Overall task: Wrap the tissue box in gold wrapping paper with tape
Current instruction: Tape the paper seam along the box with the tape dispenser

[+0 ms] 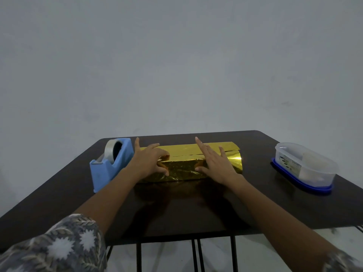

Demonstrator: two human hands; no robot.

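Gold wrapping paper (182,170) covers a long box at the middle of the dark table (255,209); the tissue box itself is hidden under the foil. Two paper edges overlap along the top, with a flap (220,147) lying flat behind. My left hand (147,162) rests on the left end of the wrapped box, fingers spread and slightly bent over the top edge, thumb on the front face. Fingers straight, my right hand (215,163) presses flat on the right part of the top. A blue tape dispenser (112,163) with a clear tape roll stands just left of my left hand.
A clear plastic container (304,165) turned upside down on its blue lid sits at the table's right side. A plain grey wall is behind the table. Black metal legs show under the near edge.
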